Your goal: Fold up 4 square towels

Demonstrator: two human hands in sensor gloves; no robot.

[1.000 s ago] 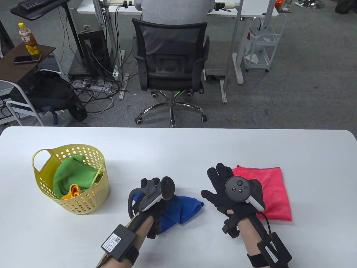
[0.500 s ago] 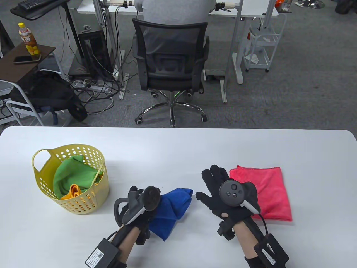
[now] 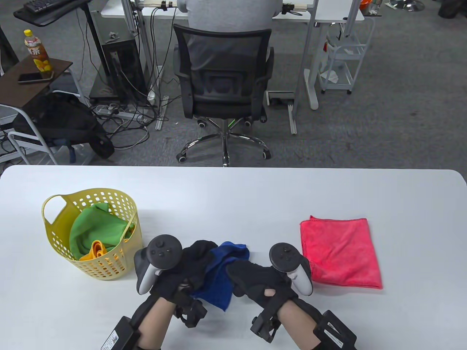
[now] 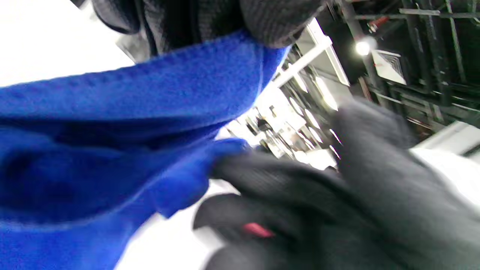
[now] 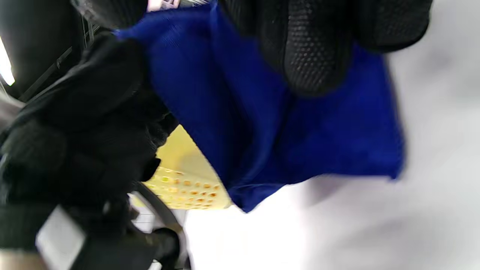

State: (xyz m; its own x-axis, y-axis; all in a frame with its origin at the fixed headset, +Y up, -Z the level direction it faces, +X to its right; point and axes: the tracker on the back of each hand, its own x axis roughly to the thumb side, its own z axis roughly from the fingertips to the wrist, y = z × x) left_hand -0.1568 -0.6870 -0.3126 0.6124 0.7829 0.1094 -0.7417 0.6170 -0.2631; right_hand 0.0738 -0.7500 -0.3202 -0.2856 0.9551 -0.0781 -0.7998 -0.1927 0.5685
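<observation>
We are holding the blue towel (image 3: 219,277) with both hands near the front edge of the white table (image 3: 255,193), between the yellow basket (image 3: 54,233) and the red towel (image 3: 341,253). Our left hand (image 3: 182,269) is gripping one part of the blue cloth with the fingers closed on it, and our right hand (image 3: 261,279) is pinching another part just beside it. In the right wrist view the gloved fingertips (image 5: 315,56) are pressing on the blue fabric from above. We think both hands are taking it up like this in order to find the corners and spread it flat, because the cloth is crumpled and is hanging loose under the hands.

The red towel is lying already folded into a neat rectangle at our right, touching nothing, so it seems finished. In the basket a green towel (image 3: 96,229) and an orange towel (image 3: 95,251) are waiting, so by our judgement about one quarter of the task is done.

Beyond the table an office chair (image 3: 222,84) is standing, with a seated person (image 3: 230,14) in it. Nothing is blocking the middle of the table where we would lay the towel; only the red towel and the basket are limiting the space at the sides.
</observation>
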